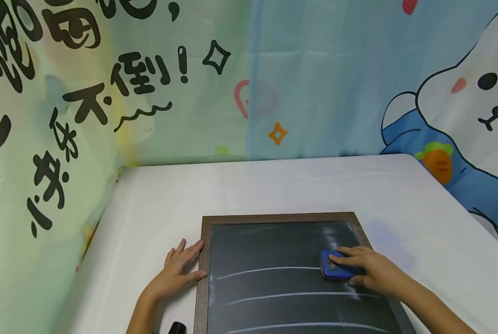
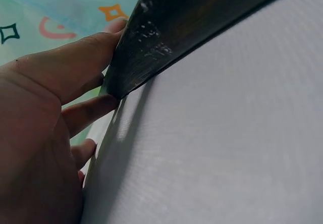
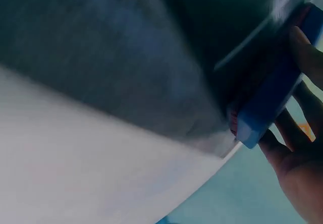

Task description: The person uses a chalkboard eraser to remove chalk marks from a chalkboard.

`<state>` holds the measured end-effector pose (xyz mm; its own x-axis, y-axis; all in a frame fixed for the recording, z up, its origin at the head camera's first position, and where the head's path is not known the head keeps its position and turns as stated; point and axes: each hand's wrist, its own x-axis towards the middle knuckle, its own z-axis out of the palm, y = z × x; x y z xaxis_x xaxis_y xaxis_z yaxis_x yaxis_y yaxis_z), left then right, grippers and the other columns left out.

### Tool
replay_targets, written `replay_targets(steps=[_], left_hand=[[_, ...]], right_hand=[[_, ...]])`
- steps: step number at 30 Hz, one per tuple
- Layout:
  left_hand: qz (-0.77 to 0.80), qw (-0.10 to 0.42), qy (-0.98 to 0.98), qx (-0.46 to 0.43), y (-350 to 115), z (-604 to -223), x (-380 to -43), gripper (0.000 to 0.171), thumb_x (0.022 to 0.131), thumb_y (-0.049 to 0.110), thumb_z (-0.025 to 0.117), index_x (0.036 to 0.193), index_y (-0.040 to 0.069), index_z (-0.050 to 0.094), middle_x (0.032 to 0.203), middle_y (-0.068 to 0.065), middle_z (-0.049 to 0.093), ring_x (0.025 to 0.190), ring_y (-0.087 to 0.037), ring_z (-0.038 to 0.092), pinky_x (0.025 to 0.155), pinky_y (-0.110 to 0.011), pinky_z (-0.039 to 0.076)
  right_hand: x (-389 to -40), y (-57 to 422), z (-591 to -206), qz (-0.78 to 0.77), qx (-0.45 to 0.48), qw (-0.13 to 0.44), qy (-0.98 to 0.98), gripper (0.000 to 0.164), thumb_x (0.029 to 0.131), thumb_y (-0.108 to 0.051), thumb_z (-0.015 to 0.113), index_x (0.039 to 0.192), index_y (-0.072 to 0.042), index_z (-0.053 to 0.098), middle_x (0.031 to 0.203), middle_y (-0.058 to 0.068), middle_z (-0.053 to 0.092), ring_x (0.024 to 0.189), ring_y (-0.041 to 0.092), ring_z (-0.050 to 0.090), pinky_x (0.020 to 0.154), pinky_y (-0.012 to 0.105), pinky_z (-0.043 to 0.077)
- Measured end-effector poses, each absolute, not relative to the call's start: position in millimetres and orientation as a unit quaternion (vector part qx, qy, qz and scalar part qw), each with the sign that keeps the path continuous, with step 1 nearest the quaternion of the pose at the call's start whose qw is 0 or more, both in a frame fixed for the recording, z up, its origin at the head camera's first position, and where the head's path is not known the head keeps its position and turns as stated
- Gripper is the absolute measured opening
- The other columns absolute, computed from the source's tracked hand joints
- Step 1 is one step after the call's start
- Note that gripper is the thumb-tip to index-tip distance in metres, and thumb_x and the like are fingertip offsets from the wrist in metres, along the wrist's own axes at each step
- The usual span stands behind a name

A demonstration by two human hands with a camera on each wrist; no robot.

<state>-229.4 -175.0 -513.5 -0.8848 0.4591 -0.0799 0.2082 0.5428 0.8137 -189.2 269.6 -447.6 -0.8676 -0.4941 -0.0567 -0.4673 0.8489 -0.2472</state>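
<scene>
A blackboard (image 1: 270, 246) with a brown wooden frame lies on the white table, bearing several curved white chalk lines. My right hand (image 1: 372, 269) grips a blue board eraser (image 1: 334, 266) on the right part of the board. The eraser covers the right end of the upper line. In the right wrist view, fingers and thumb hold the eraser's blue body (image 3: 275, 98), its darker underside facing the board. My left hand (image 1: 178, 269) touches the frame's left edge with its thumb and extended fingertips. The left wrist view shows those fingers (image 2: 91, 113) against the dark frame side (image 2: 146, 42).
The white tabletop (image 1: 161, 199) surrounds the board. A small black object (image 1: 177, 328) shows at the bottom edge, beside my left forearm. Behind the table hang printed cloths, one with black writing (image 1: 136, 74), the other with a white cartoon animal (image 1: 457, 102).
</scene>
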Motion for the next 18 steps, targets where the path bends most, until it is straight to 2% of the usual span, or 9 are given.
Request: replay_targets(steps=[3,7,14,18], left_hand=[[0.437,0.141,0.866,0.197,-174,-510,-230,0.071,0.087,0.031,0.067,0.147,0.009,0.035,0.152,-0.016,0.034,0.146,-0.042,0.000,0.113,-0.061,-0.008],[0.438,0.139,0.865,0.200,-173,-506,-231,0.070,0.087,0.031,0.067,0.146,0.009,0.036,0.151,-0.017,0.035,0.146,-0.043,0.000,0.113,-0.061,-0.008],[0.443,0.138,0.863,0.197,-173,-505,-228,0.070,0.087,0.027,0.066,0.145,0.005,0.035,0.151,-0.019,0.034,0.145,-0.045,0.000,0.112,-0.062,-0.008],[0.437,0.148,0.865,0.199,-170,-508,-227,0.069,0.089,0.028,0.064,0.147,0.007,0.033,0.154,-0.018,0.030,0.146,-0.044,-0.002,0.112,-0.062,-0.008]], right_hand=[[-190,249,-447,-0.120,-0.271,0.058,0.953,0.058,0.072,-0.020,0.079,0.127,-0.015,0.062,0.132,0.019,0.057,0.112,0.044,0.055,0.087,0.057,0.049],[-197,199,-439,-0.113,-0.309,0.063,0.942,0.057,0.074,-0.019,0.078,0.128,-0.014,0.060,0.134,0.015,0.057,0.112,0.039,0.057,0.089,0.053,0.050],[-206,88,-433,-0.051,-0.352,0.075,0.932,0.057,0.077,-0.027,0.077,0.131,-0.024,0.058,0.135,0.006,0.058,0.109,0.024,0.060,0.087,0.039,0.054],[-202,55,-432,-0.026,-0.341,0.091,0.935,0.058,0.078,-0.030,0.075,0.133,-0.029,0.056,0.137,0.003,0.056,0.110,0.022,0.059,0.088,0.037,0.054]])
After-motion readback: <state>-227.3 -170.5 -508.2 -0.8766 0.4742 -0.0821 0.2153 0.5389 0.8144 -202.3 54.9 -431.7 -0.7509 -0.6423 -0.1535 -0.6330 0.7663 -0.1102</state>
